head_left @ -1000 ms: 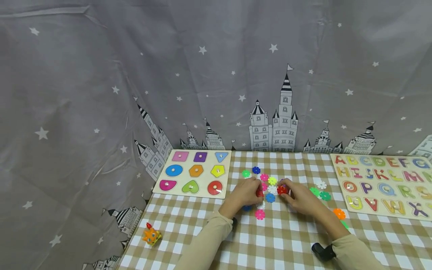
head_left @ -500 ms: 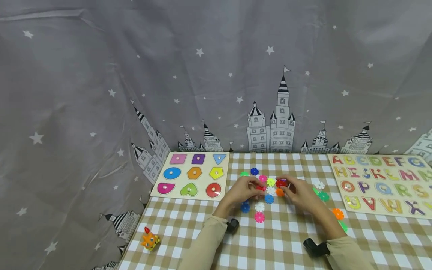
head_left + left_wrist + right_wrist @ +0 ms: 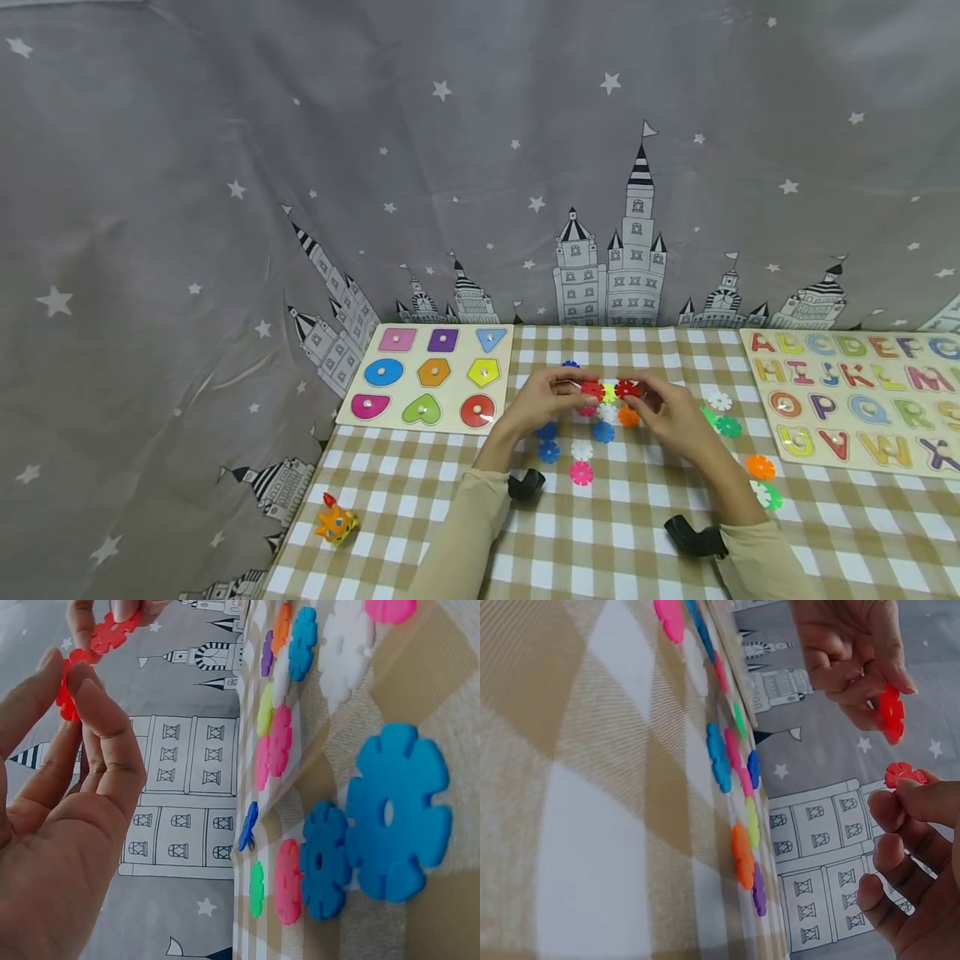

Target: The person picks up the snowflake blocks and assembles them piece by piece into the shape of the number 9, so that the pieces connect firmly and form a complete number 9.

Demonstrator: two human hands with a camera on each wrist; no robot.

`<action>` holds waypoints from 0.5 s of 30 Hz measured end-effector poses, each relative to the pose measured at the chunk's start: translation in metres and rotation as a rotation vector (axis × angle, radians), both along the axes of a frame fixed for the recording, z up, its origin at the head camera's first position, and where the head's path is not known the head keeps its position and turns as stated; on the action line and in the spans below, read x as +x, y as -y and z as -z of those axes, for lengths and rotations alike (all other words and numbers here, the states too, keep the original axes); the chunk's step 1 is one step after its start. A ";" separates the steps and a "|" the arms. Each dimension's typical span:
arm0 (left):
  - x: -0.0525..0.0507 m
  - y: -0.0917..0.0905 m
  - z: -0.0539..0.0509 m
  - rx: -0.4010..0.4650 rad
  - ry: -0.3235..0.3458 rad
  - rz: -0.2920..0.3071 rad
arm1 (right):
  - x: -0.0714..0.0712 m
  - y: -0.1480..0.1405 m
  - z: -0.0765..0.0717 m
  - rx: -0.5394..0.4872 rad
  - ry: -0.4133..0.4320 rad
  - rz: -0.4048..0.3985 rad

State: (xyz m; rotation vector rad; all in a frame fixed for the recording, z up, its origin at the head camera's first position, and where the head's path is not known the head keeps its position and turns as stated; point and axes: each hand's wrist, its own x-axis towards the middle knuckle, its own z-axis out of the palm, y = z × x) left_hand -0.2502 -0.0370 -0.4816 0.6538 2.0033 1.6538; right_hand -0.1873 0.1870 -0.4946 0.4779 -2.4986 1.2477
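My left hand (image 3: pixel 538 402) pinches a red flower-shaped plastic disc (image 3: pixel 592 390) between thumb and fingers. A second red notched disc (image 3: pixel 904 774) is pinched by my right hand (image 3: pixel 670 414). Both are raised off the table, edges facing each other, with a small gap between them in the right wrist view. Beneath and near the hands lie loose discs of the same kind: an orange disc (image 3: pixel 628 416), a blue disc (image 3: pixel 603 432), a white disc (image 3: pixel 581 450), a pink disc (image 3: pixel 581 473) and several others. The hands partly cover some of them in the head view.
A wooden shape puzzle (image 3: pixel 500 417) lies at the left and an alphabet puzzle (image 3: pixel 765 433) at the right. More discs, one an orange disc (image 3: pixel 760 467), lie right of my right hand. An orange toy figure (image 3: pixel 336 521) stands on the checked tablecloth (image 3: pixel 420 500) at front left.
Both hands have risen from the table with the red discs and brought them closer together. The orange disc near my right hand and discs below my left hand have come into sight.
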 end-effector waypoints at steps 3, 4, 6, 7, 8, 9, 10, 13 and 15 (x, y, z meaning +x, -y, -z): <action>0.001 -0.002 0.000 -0.003 0.014 -0.004 | 0.001 -0.001 0.000 -0.016 -0.031 -0.006; 0.002 -0.003 0.000 -0.002 0.025 -0.009 | 0.001 -0.001 0.000 -0.018 -0.042 -0.012; 0.003 -0.003 0.002 0.001 0.041 -0.019 | 0.001 0.000 0.000 -0.026 -0.057 -0.032; 0.003 -0.004 0.003 0.003 0.043 -0.018 | 0.001 0.001 0.000 -0.029 -0.060 -0.038; 0.003 -0.004 0.003 0.001 0.045 -0.018 | 0.001 0.001 0.000 -0.031 -0.063 -0.044; 0.002 -0.004 0.004 0.002 0.046 -0.019 | 0.001 0.002 0.000 -0.034 -0.064 -0.050; 0.002 -0.005 0.005 0.004 0.047 -0.018 | 0.001 0.002 0.000 -0.038 -0.063 -0.055; 0.002 -0.006 0.007 -0.002 0.047 -0.015 | 0.002 0.004 0.000 -0.045 -0.062 -0.057; 0.001 -0.008 0.008 -0.005 0.056 -0.012 | 0.002 0.004 0.000 -0.042 -0.068 -0.050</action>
